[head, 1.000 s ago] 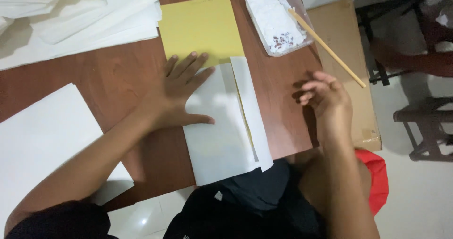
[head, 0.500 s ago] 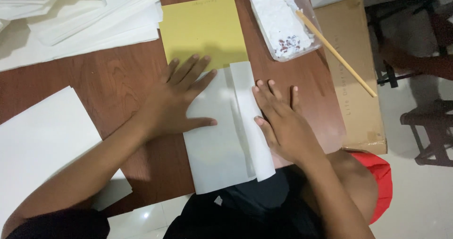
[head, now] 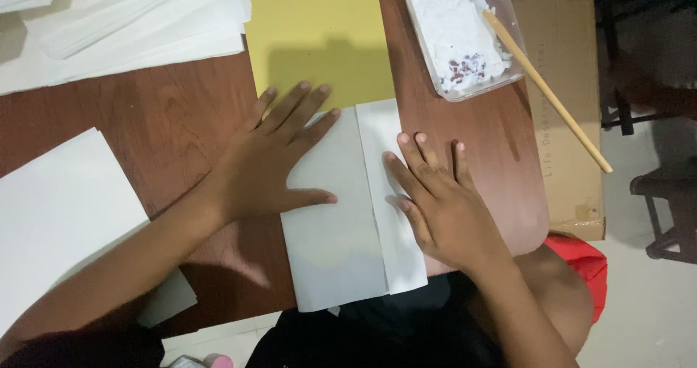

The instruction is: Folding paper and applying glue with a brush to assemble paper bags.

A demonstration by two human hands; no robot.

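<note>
The folded white paper sheet (head: 341,215) lay on the brown wooden tabletop (head: 167,114), its near end overhanging the edge and its far end overlapping a yellow sheet (head: 319,34). The left hand (head: 272,161) pressed flat on the sheet's left part, fingers spread, grasping nothing. The right hand (head: 439,201) lay flat across the folded right flap, likewise released. A clear plastic container (head: 465,34) with a wooden stick (head: 544,92) stood well apart.

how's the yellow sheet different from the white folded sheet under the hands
The yellow sheet lies flat and unfolded, farther up the table; the white folded sheet has a narrow flap folded over its right side. Both hands press the white one; only the left hand fingertips reach the yellow. Both are rectangular paper.
</note>
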